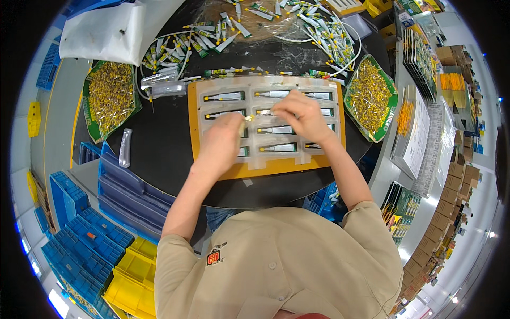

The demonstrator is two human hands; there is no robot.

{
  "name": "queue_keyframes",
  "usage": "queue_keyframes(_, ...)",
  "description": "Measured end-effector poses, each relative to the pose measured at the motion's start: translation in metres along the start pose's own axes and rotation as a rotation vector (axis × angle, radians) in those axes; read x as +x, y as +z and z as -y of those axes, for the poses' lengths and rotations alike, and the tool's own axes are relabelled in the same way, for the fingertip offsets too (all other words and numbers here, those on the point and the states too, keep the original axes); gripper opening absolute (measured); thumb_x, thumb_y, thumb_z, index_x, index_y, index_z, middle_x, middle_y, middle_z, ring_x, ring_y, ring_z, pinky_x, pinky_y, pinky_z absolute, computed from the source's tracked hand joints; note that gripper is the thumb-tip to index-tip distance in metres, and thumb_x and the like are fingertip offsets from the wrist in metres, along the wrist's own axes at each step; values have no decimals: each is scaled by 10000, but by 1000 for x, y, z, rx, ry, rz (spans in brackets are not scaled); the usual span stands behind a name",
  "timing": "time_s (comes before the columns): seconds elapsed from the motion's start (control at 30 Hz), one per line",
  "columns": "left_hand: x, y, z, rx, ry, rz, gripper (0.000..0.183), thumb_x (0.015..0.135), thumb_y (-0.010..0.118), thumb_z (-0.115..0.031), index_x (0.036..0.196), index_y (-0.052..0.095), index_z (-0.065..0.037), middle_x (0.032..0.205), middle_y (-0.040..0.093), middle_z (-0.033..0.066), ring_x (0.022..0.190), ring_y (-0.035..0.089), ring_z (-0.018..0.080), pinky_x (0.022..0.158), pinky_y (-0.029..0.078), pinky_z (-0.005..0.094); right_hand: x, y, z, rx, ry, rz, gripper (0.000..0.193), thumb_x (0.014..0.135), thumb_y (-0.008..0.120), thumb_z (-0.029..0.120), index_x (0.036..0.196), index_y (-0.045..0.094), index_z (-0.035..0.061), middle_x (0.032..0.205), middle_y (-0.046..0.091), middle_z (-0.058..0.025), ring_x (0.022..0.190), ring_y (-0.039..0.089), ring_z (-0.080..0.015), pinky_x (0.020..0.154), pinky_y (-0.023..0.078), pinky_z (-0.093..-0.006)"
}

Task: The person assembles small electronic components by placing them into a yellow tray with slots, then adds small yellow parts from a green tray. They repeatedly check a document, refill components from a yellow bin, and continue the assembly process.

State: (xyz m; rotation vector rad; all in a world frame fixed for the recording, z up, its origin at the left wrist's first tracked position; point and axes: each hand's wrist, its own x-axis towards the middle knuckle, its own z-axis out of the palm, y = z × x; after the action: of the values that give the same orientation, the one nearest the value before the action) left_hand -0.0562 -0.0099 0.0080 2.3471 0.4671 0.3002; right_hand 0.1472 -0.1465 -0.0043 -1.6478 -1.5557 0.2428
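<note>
Two bare hands meet over a clear moulded tray [319,89] that lies on an orange board [265,169] near the middle of a round black desk [164,141]. The left hand [220,142] and the right hand [304,116] are both curled, fingertips drawn together around a small tube [249,119] held just above the tray's middle pockets; only its pale glinting end shows, and how firmly either hand pinches it cannot be told. Silver tubes with yellow caps already lie one to a pocket, all pointing the same way, apparently so each slot takes a single piece. A loose heap of the same tubes [324,32] sits at the desk's far edge, within reach of the tray. Two open green cartons of yellow caps [109,95] [369,95] flank the board at the left and right edges, probably placed one to each hand. The hands cover several pockets, so their contents are hidden. Blue and yellow bins [106,234] below the near-left edge are partly cut off by the person's beige shirt [281,266].
</note>
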Motion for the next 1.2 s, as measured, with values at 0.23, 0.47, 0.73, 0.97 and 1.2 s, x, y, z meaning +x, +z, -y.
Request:
queue_keyframes(0.23, 9, -4, 26, 306, 170, 6, 215, 767, 585, 49, 969, 578, -25, 1414, 504, 100, 1354, 391, 338, 1085, 362, 463, 6, -8, -47, -480, -104, -153, 102, 765, 735, 122, 834, 664, 96, 823, 584, -30, 821, 558, -227, 760, 439, -352)
queue_keyframes(0.47, 7, -13, 36, 284, 177, 53, 196, 805, 561, 66, 984, 578, -10, 1410, 523, 98, 1380, 367, 352, 1113, 339, 448, -23, -9, -29, -364, -98, -116, 139, 751, 754, 107, 876, 692, 102, 823, 600, -15, 808, 558, -219, 769, 420, -357)
queue_keyframes(0.73, 25, 25, 2, 49, 234, -28, 205, 787, 597, 52, 978, 577, -18, 1422, 482, 134, 1301, 428, 376, 1066, 380, 453, -51, -48, -50, -196, 174, -289, 110, 776, 747, 102, 883, 737, 81, 809, 634, -58, 795, 596, -242, 749, 477, -332)
queue_keyframes(0.97, 73, 65, -22, 130, 392, 113, 107, 860, 567, -5, 965, 558, 12, 1461, 439, 173, 1383, 363, 370, 1094, 362, 441, -55, -83, -87, -395, 122, -196, 107, 763, 753, 107, 869, 745, 91, 879, 653, -25, 849, 592, -228, 761, 484, -340)
queue_keyframes(1.2, 70, 62, -23, 99, 401, 146, 117, 855, 560, 9, 972, 552, 9, 1362, 530, 177, 1307, 448, 389, 1055, 405, 452, -87, -83, -62, -489, 30, -134, 119, 766, 754, 132, 883, 735, 135, 922, 641, -12, 888, 589, -230, 791, 462, -362)
